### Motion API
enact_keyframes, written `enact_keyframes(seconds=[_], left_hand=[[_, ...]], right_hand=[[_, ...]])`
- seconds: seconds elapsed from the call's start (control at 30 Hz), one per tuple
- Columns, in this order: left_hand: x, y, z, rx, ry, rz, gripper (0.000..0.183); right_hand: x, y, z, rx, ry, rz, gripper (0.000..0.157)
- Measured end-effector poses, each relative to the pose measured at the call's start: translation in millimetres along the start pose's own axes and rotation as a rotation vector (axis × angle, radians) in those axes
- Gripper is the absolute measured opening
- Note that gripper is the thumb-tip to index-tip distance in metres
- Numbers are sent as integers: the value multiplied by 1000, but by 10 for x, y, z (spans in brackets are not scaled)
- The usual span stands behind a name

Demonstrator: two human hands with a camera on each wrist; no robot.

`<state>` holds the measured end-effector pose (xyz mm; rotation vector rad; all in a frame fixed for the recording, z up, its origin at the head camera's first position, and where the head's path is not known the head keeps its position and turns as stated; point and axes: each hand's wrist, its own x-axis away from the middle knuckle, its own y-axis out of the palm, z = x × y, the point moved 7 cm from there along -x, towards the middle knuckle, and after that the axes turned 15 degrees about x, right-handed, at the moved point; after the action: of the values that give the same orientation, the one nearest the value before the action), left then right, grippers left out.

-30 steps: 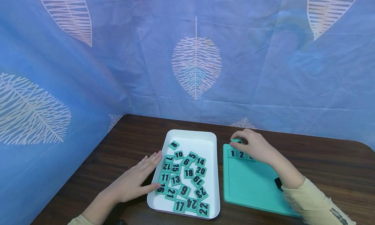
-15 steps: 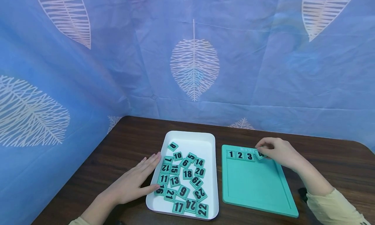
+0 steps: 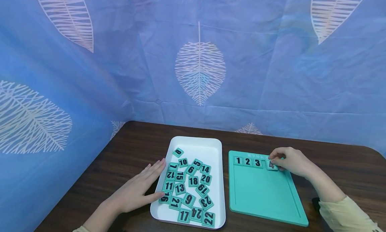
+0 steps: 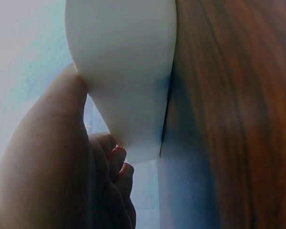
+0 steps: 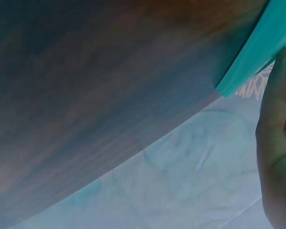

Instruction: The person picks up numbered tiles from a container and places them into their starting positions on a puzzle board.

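My right hand [image 3: 291,161] pinches the square number tile marked 4 [image 3: 271,165] over the top right of the green board [image 3: 262,195]. Tiles 1 [image 3: 238,161], 2 [image 3: 248,162] and 3 [image 3: 257,163] sit side by side in the board's top row, with a gap between 3 and 4. My left hand [image 3: 138,188] rests with straight fingers along the left rim of the white tray [image 3: 215,145], its thumb over the edge by tile 16 [image 3: 165,197]. In the left wrist view the thumb [image 4: 62,100] touches the tray's rim.
Several loose number tiles lie in the tray at various angles, among them 8 [image 3: 178,152] and 22 [image 3: 208,219]. Tray and board stand side by side on a dark wooden table [image 3: 144,138]. A blue cloth [image 3: 241,74] with white leaf prints hangs behind.
My right hand has moved right along the board's top with tile 4, uncovering tile 3, and the tile has turned nearly straight. My left hand has stayed at the tray.
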<state>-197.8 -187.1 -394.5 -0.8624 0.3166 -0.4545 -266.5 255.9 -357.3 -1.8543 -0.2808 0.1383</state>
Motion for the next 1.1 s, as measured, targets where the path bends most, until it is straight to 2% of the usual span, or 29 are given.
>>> enact_keyframes(seconds=[0.17,0.4,0.63,1.1], left_hand=[[2,2,-1,9,6,0,87],[1,8,-17,0,-23,1,87],[-3,0,8,25,16,7,87],[-11,4,20,10,26,-5,86]], right_hand=[[-32,19,19,26,-11,2,11],[-55,55,30,43,-21,6,9],[-66,55,7,55,-27,16,7],[-83,69,-63,74,-67,65,9]])
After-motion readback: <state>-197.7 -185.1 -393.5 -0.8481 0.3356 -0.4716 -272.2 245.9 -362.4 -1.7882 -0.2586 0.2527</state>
